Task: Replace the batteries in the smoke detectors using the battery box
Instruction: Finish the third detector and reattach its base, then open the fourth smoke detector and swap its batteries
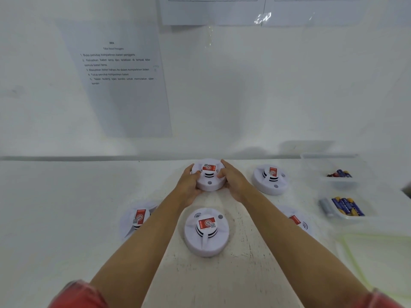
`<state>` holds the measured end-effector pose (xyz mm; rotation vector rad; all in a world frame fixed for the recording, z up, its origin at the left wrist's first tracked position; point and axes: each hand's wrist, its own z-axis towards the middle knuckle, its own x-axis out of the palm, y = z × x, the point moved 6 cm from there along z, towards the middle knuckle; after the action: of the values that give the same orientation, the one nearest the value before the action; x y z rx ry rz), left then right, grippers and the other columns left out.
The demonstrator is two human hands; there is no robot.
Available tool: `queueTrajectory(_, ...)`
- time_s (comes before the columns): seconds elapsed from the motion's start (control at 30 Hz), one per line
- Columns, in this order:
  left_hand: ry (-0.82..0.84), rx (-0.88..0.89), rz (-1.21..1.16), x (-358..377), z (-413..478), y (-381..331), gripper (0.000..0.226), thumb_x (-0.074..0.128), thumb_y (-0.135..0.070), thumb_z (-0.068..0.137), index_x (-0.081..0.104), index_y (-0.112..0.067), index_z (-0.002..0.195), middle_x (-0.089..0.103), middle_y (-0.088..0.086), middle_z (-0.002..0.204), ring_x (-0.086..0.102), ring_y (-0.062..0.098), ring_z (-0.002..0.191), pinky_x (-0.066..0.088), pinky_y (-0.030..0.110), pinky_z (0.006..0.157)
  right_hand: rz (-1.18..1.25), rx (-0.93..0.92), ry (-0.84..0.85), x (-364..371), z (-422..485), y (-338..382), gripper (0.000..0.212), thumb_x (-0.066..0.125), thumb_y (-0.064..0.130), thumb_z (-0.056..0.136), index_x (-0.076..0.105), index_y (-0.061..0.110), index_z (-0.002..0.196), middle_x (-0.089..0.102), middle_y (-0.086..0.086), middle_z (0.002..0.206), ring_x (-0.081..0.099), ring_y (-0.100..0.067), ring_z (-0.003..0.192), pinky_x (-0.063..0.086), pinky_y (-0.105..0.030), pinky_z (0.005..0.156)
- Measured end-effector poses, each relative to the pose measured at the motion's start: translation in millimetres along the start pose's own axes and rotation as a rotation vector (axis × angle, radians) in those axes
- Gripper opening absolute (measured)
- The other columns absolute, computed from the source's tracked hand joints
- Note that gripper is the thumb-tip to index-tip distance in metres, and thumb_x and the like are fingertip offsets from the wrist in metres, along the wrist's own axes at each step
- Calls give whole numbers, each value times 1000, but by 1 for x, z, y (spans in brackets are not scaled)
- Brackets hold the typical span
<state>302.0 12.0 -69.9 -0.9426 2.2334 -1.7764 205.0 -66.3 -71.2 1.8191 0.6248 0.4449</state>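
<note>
Several round white smoke detectors with red labels lie on the white table. My left hand (pixel 189 183) and my right hand (pixel 233 180) grip the far middle detector (pixel 209 176) from both sides near the wall. Another detector (pixel 206 232) sits close in front between my forearms. One detector (pixel 270 178) is at the far right, one (pixel 138 218) at the left, and one (pixel 297 220) is partly hidden behind my right forearm. At the right, a clear battery box (pixel 340 215) holds blue-yellow batteries and a grey one.
A second clear tray (pixel 338 183) behind the battery box holds a few dark batteries. A printed instruction sheet (pixel 117 76) hangs on the wall at left. A translucent plastic sheet or lid (pixel 373 252) lies at the near right of the table.
</note>
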Motion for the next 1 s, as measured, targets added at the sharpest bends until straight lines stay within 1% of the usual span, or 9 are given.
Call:
queueTrajectory(0.03,-13,7,39,1,0,0,37,37,-7,100,44,-8,136,53,11,134,54,30,118,51,34,86,-12,6,-3,-2,1,0,82,53,20,53,42,23,135,37,-5,147,37,-27,132,33,-38,109)
queueTrajectory(0.13,-46,39,147,4,-1,-2,30,36,-7,101,53,-5,125,59,8,119,57,26,107,50,29,81,-26,18,-44,-8,-7,5,70,49,5,74,34,19,141,33,-5,148,34,-26,133,32,-37,111)
queueTrajectory(0.23,-96,68,313,6,0,-4,26,39,-6,99,59,-8,116,60,8,107,55,24,99,48,33,84,-77,27,-66,-15,-9,6,67,44,-2,81,29,15,144,29,-5,150,31,-25,135,31,-37,111)
queueTrajectory(0.33,-156,88,464,4,4,-5,21,42,-4,96,56,-15,86,54,5,88,47,19,88,39,27,71,-124,7,-76,-18,-14,10,67,43,-5,83,25,13,146,24,-6,153,25,-25,138,27,-35,113)
queueTrajectory(0.4,-182,95,528,2,4,-5,23,44,-4,95,52,-15,77,54,7,89,46,20,86,37,28,72,-163,-8,-68,-18,-17,12,67,42,-6,85,23,13,147,22,-6,153,24,-24,139,26,-35,111)
queueTrajectory(0.67,-199,125,654,1,-1,-6,13,47,-11,95,55,-7,85,54,4,77,48,21,81,36,26,65,-235,-10,-62,-14,-24,13,67,43,-6,88,18,13,148,19,-7,155,21,-24,141,23,-33,111)
queueTrajectory(0.83,-213,107,688,2,-4,-8,31,45,-9,96,44,-12,64,46,2,68,42,13,63,28,21,52,-222,13,-78,-14,-27,11,61,44,-5,87,27,11,144,25,-7,152,25,-24,139,26,-31,109)
queueTrajectory(0.93,-200,82,659,1,-5,-5,26,42,-7,96,48,-9,71,50,5,75,45,20,76,29,23,56,-229,9,-69,-14,-29,10,60,45,-2,88,27,10,144,25,-7,152,25,-24,139,25,-32,110)
queueTrajectory(1.0,-189,62,639,0,-8,-6,18,40,-7,97,56,-5,87,55,8,91,49,22,91,36,24,65,-240,-5,-78,-14,-32,10,60,47,5,90,25,13,145,24,-6,153,24,-23,140,23,-34,112)
